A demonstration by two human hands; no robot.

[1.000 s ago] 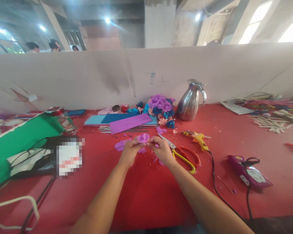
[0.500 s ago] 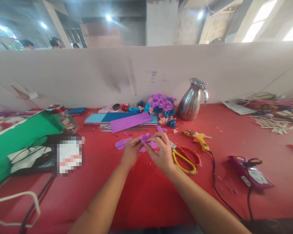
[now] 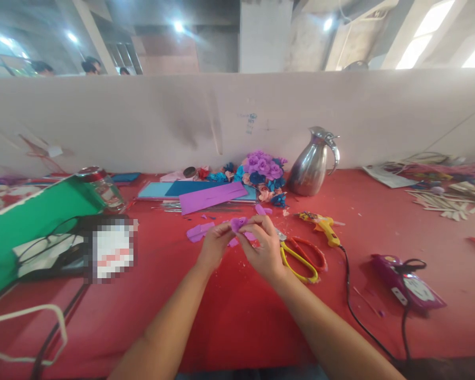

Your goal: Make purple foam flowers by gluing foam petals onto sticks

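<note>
A small purple crepe-paper flower [image 3: 238, 224] is pinched between both hands over the red table. My left hand [image 3: 216, 244] is closed on its left side, and my right hand [image 3: 264, 245] grips its right edge between thumb and fingers. Cut purple paper pieces [image 3: 199, 233] lie on the table behind and beside my left hand. Scissors with one yellow and one red handle [image 3: 301, 261] rest just right of my right hand, their blades partly hidden by it. Behind the hands lies a purple paper strip [image 3: 211, 197].
A yellow glue gun [image 3: 326, 229] with a black cord lies to the right, near a purple power strip [image 3: 409, 282]. At the back stand a metal jug [image 3: 311, 163] and a bunch of paper flowers [image 3: 263, 168]. Left are a glass jar [image 3: 105, 191] and a green box [image 3: 43, 221].
The purple flower has turned slightly between my fingers, its shape a little different. Both hands keep almost the same place; the view has shifted slightly.
</note>
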